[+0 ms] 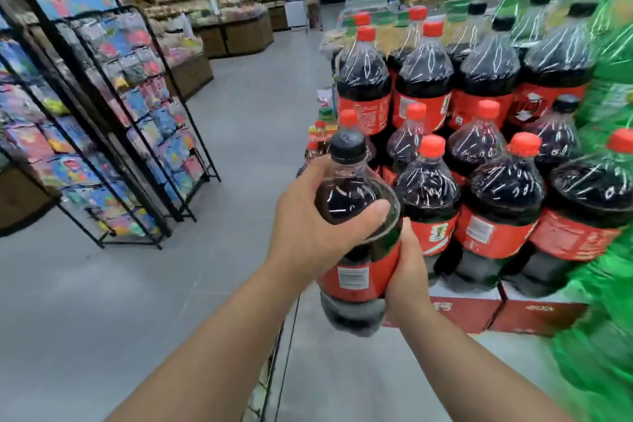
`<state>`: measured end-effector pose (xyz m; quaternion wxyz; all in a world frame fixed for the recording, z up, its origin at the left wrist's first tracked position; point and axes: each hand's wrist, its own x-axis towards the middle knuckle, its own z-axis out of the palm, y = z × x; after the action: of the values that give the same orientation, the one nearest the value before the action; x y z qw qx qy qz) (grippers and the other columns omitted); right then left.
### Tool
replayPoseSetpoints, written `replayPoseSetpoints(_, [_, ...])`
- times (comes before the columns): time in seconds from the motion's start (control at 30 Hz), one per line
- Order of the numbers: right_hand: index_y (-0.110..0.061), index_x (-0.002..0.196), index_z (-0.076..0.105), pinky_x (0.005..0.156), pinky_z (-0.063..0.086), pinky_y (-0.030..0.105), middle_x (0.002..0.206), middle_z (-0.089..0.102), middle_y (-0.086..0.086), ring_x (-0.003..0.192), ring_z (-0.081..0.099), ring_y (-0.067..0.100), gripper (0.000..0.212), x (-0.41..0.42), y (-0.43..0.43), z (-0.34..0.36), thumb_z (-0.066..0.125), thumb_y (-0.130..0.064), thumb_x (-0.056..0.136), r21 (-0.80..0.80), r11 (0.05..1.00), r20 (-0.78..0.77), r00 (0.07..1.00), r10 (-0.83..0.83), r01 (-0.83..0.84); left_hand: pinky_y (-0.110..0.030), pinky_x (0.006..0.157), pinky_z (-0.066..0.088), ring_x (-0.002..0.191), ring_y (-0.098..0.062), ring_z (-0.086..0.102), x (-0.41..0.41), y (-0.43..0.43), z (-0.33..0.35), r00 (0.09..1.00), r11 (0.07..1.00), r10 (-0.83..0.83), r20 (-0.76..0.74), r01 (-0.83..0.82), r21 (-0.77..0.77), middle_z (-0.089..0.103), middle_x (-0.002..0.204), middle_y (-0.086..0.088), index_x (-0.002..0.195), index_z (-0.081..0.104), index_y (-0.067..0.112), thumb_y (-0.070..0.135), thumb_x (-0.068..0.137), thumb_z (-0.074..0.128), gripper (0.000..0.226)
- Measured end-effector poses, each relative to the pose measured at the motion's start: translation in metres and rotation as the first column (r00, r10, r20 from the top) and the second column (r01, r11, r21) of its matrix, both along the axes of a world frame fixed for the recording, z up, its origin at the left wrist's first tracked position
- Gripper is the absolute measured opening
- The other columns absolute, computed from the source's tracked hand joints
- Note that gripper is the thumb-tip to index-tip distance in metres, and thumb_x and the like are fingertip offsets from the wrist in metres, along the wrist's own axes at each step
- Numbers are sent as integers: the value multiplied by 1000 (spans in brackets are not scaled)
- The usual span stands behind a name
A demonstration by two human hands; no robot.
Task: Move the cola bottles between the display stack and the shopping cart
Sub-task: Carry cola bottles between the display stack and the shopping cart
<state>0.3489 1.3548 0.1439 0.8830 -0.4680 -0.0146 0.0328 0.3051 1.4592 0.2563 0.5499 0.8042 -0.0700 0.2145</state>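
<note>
I hold a large cola bottle [356,243] with a black cap and red label in the air, tilted slightly left. My left hand [318,216] grips its shoulder, thumb across the front. My right hand [407,270] grips its lower right side at the label. Just right of it rises the display stack [486,161] of shrink-wrapped cola bottles, mostly red-capped, in two tiers on red cartons [479,312]. A thin wire edge of the shopping cart [277,353] shows below the bottle, between my forearms.
Green soda bottles in wrap [609,284] fill the far right. Black wire racks of colourful packets [137,120] stand on the left. Grey floor [246,106] runs up the aisle toward wooden produce bins [236,34] at the back.
</note>
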Motion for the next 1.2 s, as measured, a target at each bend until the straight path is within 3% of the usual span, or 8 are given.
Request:
replayPoseSetpoints(0.17, [-23,110,71,102,43,56,116,70,12,113,63,33,62,19,10,-11,55,-73,77,-124,992,-19,1000,-20,17,-21,81,55,93,-5,71,34,17,-22,998,996,-66,1,65,-59,74,98,14,107,62,36,43,62,77,48])
replayPoseSetpoints(0.3, [-31,103,74,97,48,47,109,73,4,108,66,25,53,30,13,-11,45,-69,80,-228,971,-101,990,-96,71,-19,79,54,91,-3,71,60,27,-37,996,991,-86,23,87,-98,73,96,18,106,63,35,42,62,78,46])
replayPoseSetpoints(0.47, [-35,94,72,74,48,12,86,72,-21,80,66,-4,51,36,16,-23,29,-62,95,-335,939,-267,947,-176,80,-32,86,56,96,-8,70,86,26,-53,994,989,-97,44,102,-109,73,100,12,110,65,28,37,67,80,46])
replayPoseSetpoints(0.57, [-47,95,53,89,34,30,84,57,-23,77,51,-2,36,34,23,-23,27,-70,89,-343,939,-409,895,-177,29,-37,88,57,98,-7,69,99,25,-60,994,990,-99,36,102,-95,73,101,13,110,64,30,37,69,80,44])
replayPoseSetpoints(0.73, [-38,93,58,85,46,41,86,66,-14,79,57,7,48,45,24,-25,33,-77,84,-198,980,-572,809,-135,23,-20,84,54,93,3,67,114,20,-68,997,995,-73,24,75,-60,70,98,24,100,61,47,38,68,79,37])
replayPoseSetpoints(0.97, [-35,119,52,86,44,41,116,62,-3,100,56,17,46,54,29,-24,38,-67,90,-141,988,-618,774,-137,63,-38,89,55,100,-7,66,122,21,-82,999,997,-40,-9,40,-67,70,102,11,107,65,32,36,67,81,43])
replayPoseSetpoints(1.1, [-35,122,54,88,45,40,113,63,-8,95,56,10,47,54,29,-25,43,-67,88,-105,991,-605,786,-125,77,-43,96,49,113,-21,56,126,23,-82,1000,1000,2,-28,-2,13,63,106,15,107,62,39,51,64,74,47])
replayPoseSetpoints(1.2, [-38,117,54,96,45,40,115,63,-9,107,56,13,44,53,27,-27,43,-68,88,-104,992,-598,793,-118,69,-40,102,45,116,-16,52,127,22,-82,1000,999,-19,-17,20,49,49,115,19,106,57,37,50,65,75,48])
